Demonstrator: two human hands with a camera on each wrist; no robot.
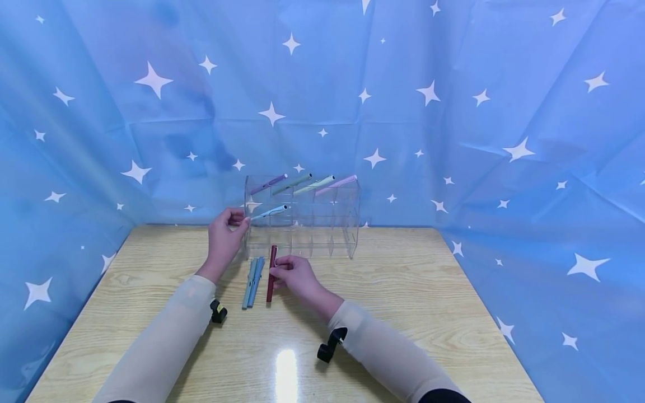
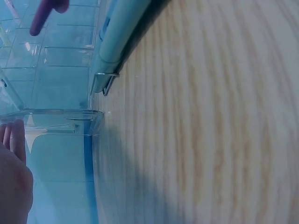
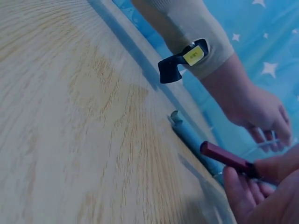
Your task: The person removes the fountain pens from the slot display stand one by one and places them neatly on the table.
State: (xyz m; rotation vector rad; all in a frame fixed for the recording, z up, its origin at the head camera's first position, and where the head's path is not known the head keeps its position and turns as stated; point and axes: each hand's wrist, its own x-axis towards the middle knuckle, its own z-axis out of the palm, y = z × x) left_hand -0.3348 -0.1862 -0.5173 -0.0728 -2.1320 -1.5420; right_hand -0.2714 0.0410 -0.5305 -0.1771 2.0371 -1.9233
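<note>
At the left side of a clear compartmented rack (image 1: 322, 224), my left hand (image 1: 227, 238) has its fingertips and thumb against the side edge, beside the end of a light blue pen (image 1: 269, 212) lying in a middle-row compartment. In the left wrist view, the fingers of the left hand (image 2: 14, 163) touch the rack's side (image 2: 60, 112). My right hand (image 1: 299, 277) pinches a dark red pen (image 1: 271, 280) in front of the rack; the right wrist view shows the red pen (image 3: 226, 157) between thumb and fingers of the right hand (image 3: 266, 196).
Two blue-toned pens (image 1: 250, 291) lie side by side on the wooden table (image 1: 403, 296), left of the red one. Along the rack's top row rest several pens: purple (image 1: 269, 183), dark green (image 1: 293, 183), pale green (image 1: 314, 184) and lilac (image 1: 337, 184). A starry blue cloth hangs behind.
</note>
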